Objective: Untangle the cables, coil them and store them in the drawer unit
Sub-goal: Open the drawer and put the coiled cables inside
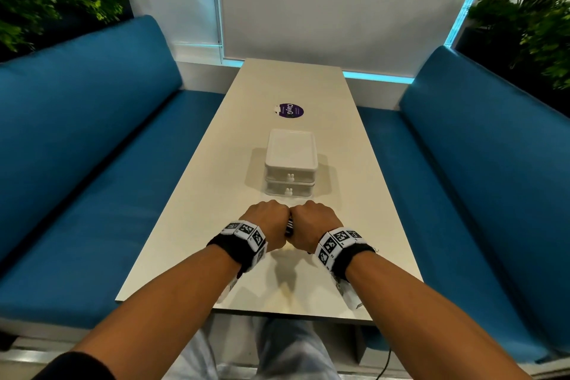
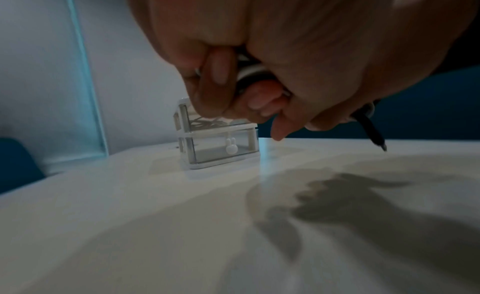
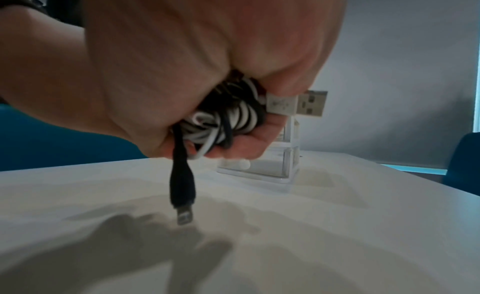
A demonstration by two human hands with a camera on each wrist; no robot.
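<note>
Both hands, left [image 1: 267, 223] and right [image 1: 313, 223], clench one knotted bundle of black and white cables [image 3: 228, 117] above the table [image 1: 308, 95], short of the closed drawer unit [image 1: 291, 163]; untangling, coiling and storing all remain.

- A long, pale cream rectangular table [image 1: 197, 194] is seen between two blue benches.
- A small white two-drawer plastic unit [image 1: 291, 160] stands on it.
- A round purple sticker [image 1: 289, 110] lies just beyond that unit.
</note>
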